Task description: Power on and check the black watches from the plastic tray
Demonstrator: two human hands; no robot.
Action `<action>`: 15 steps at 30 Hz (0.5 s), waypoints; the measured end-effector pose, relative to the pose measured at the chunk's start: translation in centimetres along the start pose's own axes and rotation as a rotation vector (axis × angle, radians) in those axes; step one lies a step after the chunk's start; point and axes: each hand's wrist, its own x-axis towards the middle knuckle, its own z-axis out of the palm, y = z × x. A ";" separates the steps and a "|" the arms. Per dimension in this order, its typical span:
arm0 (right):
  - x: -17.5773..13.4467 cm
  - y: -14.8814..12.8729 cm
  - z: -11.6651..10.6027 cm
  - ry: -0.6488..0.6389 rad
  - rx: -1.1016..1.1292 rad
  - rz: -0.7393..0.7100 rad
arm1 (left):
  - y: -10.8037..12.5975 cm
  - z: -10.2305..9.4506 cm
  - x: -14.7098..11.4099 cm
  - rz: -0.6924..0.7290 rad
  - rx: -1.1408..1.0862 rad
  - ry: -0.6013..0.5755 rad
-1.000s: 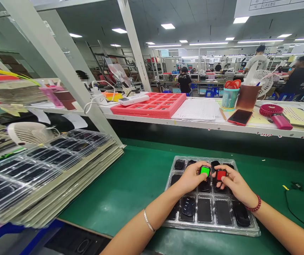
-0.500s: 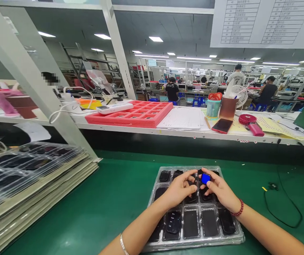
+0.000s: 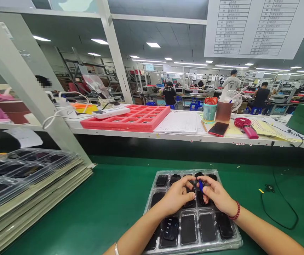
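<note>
A small smartwatch body (image 3: 201,186) with a lit blue screen is pinched in the fingers of my right hand (image 3: 218,195). It is turned so that the screen shows nearly edge-on. Close beside it, my left hand (image 3: 177,197) has its thumb and forefinger apart and curved; whether its fingertips touch the watch is hard to see. Both hands are above a clear plastic tray (image 3: 191,248) whose pockets hold several dark watch bodies, partly hidden by my fingers. One watch (image 3: 171,227) in the front row displays a white text menu.
Stacked trays of dark-screened devices (image 3: 32,191) stand at the left. On the shelf ahead are a red foam tray (image 3: 125,124), papers (image 3: 179,122), a phone (image 3: 218,129) and a pink handheld fan (image 3: 247,127). A black cable (image 3: 279,217) lies on the right of the green mat.
The watch in my right hand has turned from showing its blue screen face to nearly edge-on. My left hand stays beside it. The whole view has shifted slightly.
</note>
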 end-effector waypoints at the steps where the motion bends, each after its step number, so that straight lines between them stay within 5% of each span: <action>1: 0.0 0.1 0.0 0.001 -0.013 0.003 | 0.0 0.0 0.0 0.000 0.004 -0.001; 15: -0.1 0.1 0.0 -0.003 -0.075 0.009 | 0.0 0.0 0.0 -0.012 -0.002 -0.009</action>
